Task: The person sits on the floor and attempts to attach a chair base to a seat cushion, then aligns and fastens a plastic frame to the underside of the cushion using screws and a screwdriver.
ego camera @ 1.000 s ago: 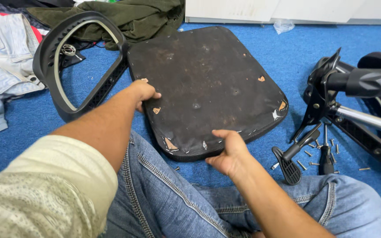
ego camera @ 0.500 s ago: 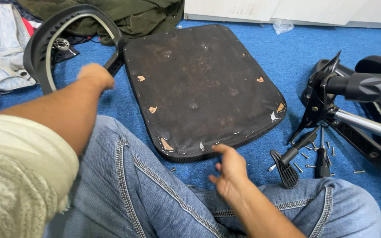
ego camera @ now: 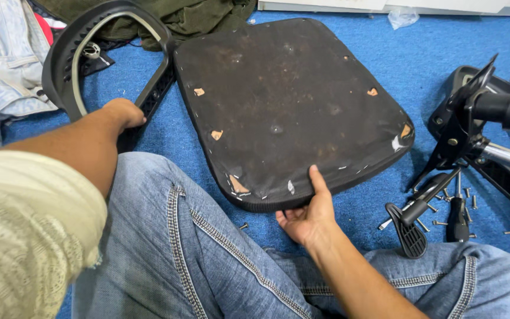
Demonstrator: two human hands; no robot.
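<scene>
The seat pad [ego camera: 284,100], a broad rounded-square slab of worn dark fabric torn in small spots, lies underside up on the blue carpet [ego camera: 385,47], its near edge gripped by the right hand [ego camera: 308,215], thumb on top and fingers curled beneath, mostly hidden. The curved black plastic frame [ego camera: 66,53] lies beside it; the left hand [ego camera: 124,113] closes on its lower bar, fingertips out of sight; small screws [ego camera: 438,223] scatter near the half-cut-off chair base [ego camera: 485,124].

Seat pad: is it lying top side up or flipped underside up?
Underside up: the seat pad shows stapled black backing, torn patches and mounting holes.
</scene>
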